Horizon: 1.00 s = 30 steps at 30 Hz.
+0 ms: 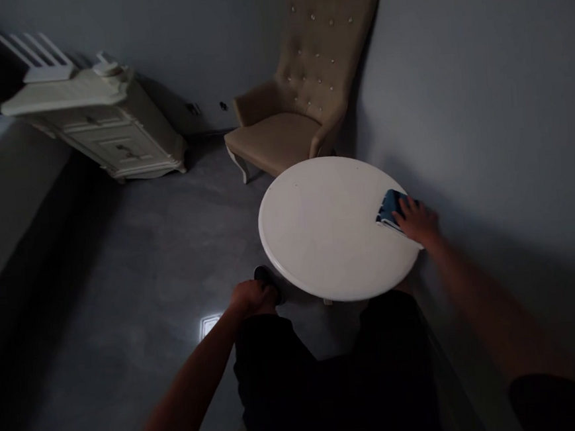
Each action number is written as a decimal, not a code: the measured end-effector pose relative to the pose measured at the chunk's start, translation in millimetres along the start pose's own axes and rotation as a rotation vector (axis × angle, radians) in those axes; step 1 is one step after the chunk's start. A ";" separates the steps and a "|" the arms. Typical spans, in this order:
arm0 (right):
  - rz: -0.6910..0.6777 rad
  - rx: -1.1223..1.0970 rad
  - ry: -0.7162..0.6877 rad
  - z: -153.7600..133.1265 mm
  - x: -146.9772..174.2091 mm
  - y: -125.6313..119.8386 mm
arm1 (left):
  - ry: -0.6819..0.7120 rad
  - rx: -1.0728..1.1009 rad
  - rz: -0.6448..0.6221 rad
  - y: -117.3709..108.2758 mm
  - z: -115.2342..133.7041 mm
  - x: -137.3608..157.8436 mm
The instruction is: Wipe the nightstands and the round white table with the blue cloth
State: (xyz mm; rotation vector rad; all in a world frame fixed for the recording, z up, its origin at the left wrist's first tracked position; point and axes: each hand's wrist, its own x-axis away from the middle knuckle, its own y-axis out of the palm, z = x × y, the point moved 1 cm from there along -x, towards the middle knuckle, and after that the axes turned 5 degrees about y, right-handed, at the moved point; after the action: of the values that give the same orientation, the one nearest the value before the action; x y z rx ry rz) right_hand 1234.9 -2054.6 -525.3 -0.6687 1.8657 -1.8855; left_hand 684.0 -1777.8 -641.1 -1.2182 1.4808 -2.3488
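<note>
On the right side of a round white table (328,232) lies a folded blue cloth (390,206) with a dark patterned part and a pale edge. My right hand (417,222) presses down on it near the rim, fingers spread over the top and holding it against the tabletop. My left hand (251,297) rests at my left knee, left of the table and apart from it. The fingers of that hand are too dark and blurred to make out, and no object shows in it.
A brown tufted armchair (276,137) stands behind the table. At the back left, a cream cabinet (127,138) bears a white router (50,73). The bed (15,170) is along the left, and a grey wall (487,93) rises close on the right.
</note>
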 end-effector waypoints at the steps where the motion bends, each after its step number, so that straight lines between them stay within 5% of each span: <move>1: 0.003 -0.006 0.034 7.1 1.7 1.2 | 0.002 0.006 -0.003 -1.2 0.5 1.5; 3: 0.003 0.002 0.069 0.9 4.7 3.1 | 0.009 0.004 -0.011 -4.5 0.8 4.5; 6: -0.012 0.048 0.015 -53.0 9.5 4.2 | 0.027 -0.003 -0.013 -9.0 0.4 8.5; 15: -0.031 -0.094 -0.554 -346.9 65.9 5.0 | -0.016 -0.015 0.003 -10.4 -1.5 15.8; 19: -0.028 -0.139 -0.670 -430.6 94.3 13.2 | -0.065 -0.010 -0.009 -10.4 -1.9 12.9; 24: -0.037 -0.155 -0.703 -431.3 80.0 10.8 | -0.077 -0.018 -0.003 -12.3 -3.8 8.8; 27: -0.041 -0.148 -0.602 -378.9 44.1 -0.2 | -0.086 -0.013 0.000 -13.4 -3.0 7.8; 30: -0.046 -0.096 -0.441 -295.2 1.3 -9.5 | -0.082 -0.014 -0.007 -14.0 -0.6 6.5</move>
State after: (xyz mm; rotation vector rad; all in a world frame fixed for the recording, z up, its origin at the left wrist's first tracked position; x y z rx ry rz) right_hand 1059.3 -1817.3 -513.7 -1.0692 1.6688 -1.5228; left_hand 683.5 -1773.2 -626.3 -1.3077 1.4727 -2.2673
